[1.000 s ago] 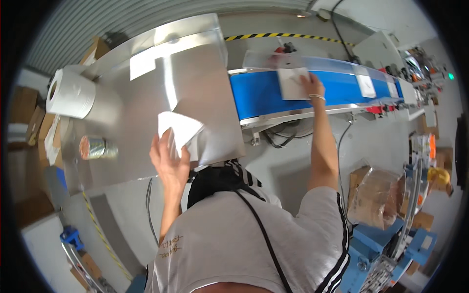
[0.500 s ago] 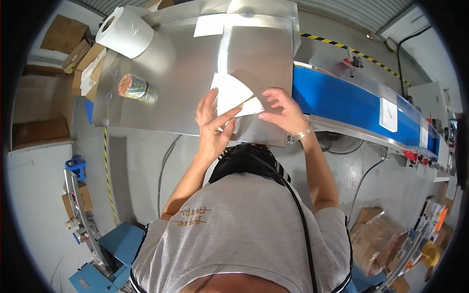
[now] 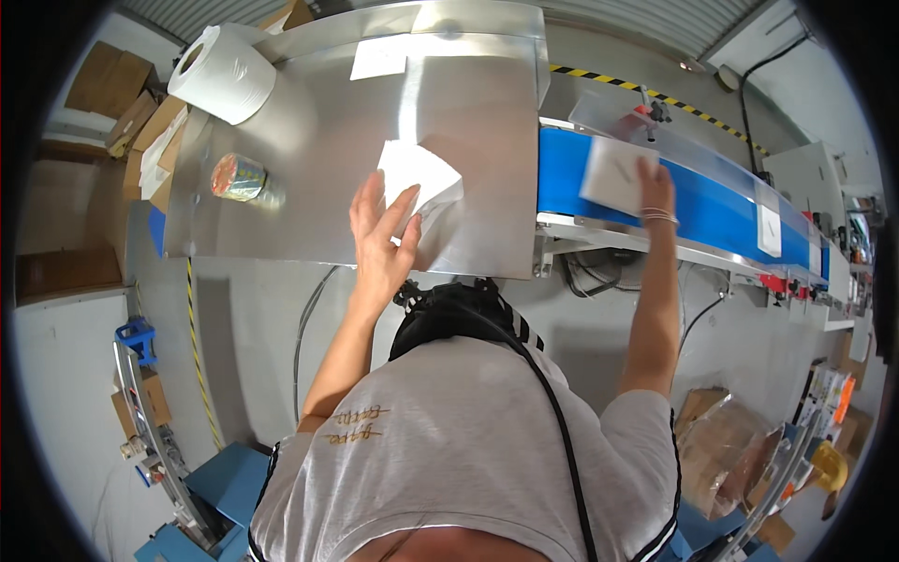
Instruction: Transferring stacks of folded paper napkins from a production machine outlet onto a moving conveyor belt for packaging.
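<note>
My left hand [image 3: 378, 225] holds a stack of thin white sheets or flat packets [image 3: 418, 176] near the front edge of the steel table [image 3: 318, 159]. Its thumb and fingers pinch the stack's lower left side. Out to the right, my right hand [image 3: 656, 187] grips a flat white square packet [image 3: 613, 176] by its right edge, over the blue conveyor belt [image 3: 560, 169]. Motion smears this hand and packet a little; whether the packet touches the belt I cannot tell. Farther along the belt lies another white packet [image 3: 769, 229].
A large white roll [image 3: 223, 75] stands at the table's far left, with a roll of shiny tape [image 3: 238, 178] nearer. One white sheet [image 3: 379, 58] lies toward the back. A clear guard [image 3: 712, 150] runs along the conveyor's far side. Cardboard boxes [image 3: 164, 140] sit left of the table.
My right hand has moved from beside the stack to the right, over the belt, and now carries a white packet. The stack in my left hand is less fanned out.
</note>
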Motion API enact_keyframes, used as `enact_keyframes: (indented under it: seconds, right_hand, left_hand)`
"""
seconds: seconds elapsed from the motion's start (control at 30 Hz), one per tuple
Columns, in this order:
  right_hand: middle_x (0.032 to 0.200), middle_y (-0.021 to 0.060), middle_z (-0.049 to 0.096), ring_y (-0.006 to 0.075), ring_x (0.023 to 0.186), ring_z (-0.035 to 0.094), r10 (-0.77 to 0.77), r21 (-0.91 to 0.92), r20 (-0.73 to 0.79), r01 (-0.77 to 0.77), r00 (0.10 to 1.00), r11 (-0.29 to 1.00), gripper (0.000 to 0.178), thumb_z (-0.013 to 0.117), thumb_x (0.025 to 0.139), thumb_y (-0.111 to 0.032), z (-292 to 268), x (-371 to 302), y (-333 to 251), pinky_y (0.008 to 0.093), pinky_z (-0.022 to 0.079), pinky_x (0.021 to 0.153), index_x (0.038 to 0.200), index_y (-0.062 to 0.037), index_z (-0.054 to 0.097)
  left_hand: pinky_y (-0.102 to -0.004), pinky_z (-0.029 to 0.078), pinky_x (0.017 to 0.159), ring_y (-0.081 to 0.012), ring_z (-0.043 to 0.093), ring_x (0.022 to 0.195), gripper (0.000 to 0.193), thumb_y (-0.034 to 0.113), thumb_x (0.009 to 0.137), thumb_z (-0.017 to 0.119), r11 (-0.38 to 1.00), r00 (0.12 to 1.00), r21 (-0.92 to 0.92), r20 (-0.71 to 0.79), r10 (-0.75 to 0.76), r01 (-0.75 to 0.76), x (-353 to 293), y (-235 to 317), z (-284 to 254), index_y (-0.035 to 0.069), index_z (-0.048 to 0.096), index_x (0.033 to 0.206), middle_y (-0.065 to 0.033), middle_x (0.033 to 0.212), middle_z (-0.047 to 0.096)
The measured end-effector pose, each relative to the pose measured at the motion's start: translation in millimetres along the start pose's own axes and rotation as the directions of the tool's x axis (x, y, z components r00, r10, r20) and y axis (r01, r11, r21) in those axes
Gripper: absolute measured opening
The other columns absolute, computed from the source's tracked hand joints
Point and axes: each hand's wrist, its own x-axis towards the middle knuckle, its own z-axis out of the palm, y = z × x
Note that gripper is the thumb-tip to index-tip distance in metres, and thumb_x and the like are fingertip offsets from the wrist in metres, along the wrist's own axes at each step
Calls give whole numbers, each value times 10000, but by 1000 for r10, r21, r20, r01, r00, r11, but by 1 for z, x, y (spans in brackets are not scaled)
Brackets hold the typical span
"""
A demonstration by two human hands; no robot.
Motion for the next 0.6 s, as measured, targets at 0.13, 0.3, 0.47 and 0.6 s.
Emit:
enact_keyframes:
  seconds: [0.13, 0.3, 0.47, 0.6]
  right_hand:
    - [1145, 233, 578, 409, 1019, 555, 187, -89, -334, -228, 924, 970, 664, 683, 767, -449, -15, -7, 12, 471, 430, 902, 1260, -47, 493]
    - [1232, 113, 538, 259, 1079, 551, -344, 643, 67, 223, 937, 733, 585, 774, 732, -204, -36, -40, -137, 378, 464, 884, 1238, -57, 520]
    - [1209, 49, 525, 198, 1098, 515, -579, 843, 314, 59, 753, 535, 461, 754, 742, -140, -33, -64, -241, 322, 439, 906, 1152, -100, 548]
    - [1157, 36, 527, 167, 1068, 515, -746, 815, 59, 399, 664, 420, 394, 728, 780, -124, -7, -58, -245, 304, 428, 906, 1125, -73, 545]
  left_hand:
    - [-459, 343, 1023, -385, 381, 1249, 369, 53, 775, 665, 998, 998, 35, 5, 61, -61, 0, -4, 1, 167, 679, 1126, -205, 1379, 403]
    - [-474, 350, 1013, -411, 367, 1256, 368, 7, 770, 658, 995, 996, 41, 8, 89, -89, -1, -7, 1, 190, 704, 1086, -214, 1398, 374]
    - [-483, 345, 1017, -431, 338, 1277, 358, 10, 764, 666, 990, 991, 70, 47, 122, -125, 0, -13, 1, 192, 711, 1068, -228, 1411, 346]
    - [-491, 343, 1020, -440, 311, 1292, 361, 47, 767, 683, 990, 990, 59, 70, 122, -126, 4, -3, -5, 175, 689, 1105, -243, 1417, 325]
